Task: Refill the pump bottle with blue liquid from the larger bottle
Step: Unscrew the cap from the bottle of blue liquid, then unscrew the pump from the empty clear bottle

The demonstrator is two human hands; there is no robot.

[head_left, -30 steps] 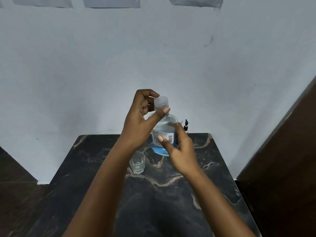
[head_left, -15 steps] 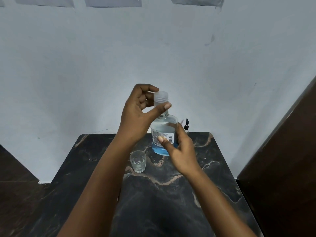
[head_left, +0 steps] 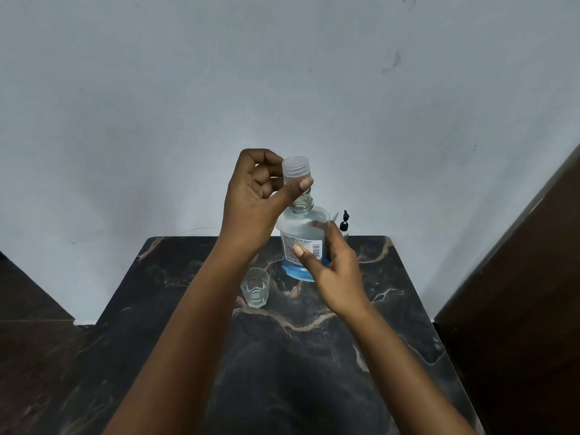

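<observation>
- Far left there's just dark floor [head_left: 34, 356], and a pale blue-grey wall [head_left: 157, 105] fills the whole background.
- The table [head_left: 314, 356] is dark marble with tan veins and sits pushed up against that wall.
- The left hand [head_left: 254, 196] is raised above the table, thumb and curled fingers pinching a clear ribbed cap [head_left: 295, 170]. The cap is off the bottle and sits just above its open neck, tilted a little.
- Below that arm, a small clear shot glass [head_left: 255, 287] stands upright on the table, just left of the big bottle. It looks like it has a bit of clear liquid in the bottom, though that's hard to be sure of.
- The larger bottle [head_left: 303, 237] stands upright near the back middle of the table with its neck uncovered and blue liquid only in the lower part. The white label with a barcode faces the camera.
- The right hand [head_left: 329, 265] wraps around the bottle's right side, thumb across the label, holding it steady.
- Right behind the bottle, at the back edge, you can see the black top of the pump bottle [head_left: 344, 221]; the rest is hidden.
- Far right there's a dark brown panel [head_left: 518, 293].
</observation>
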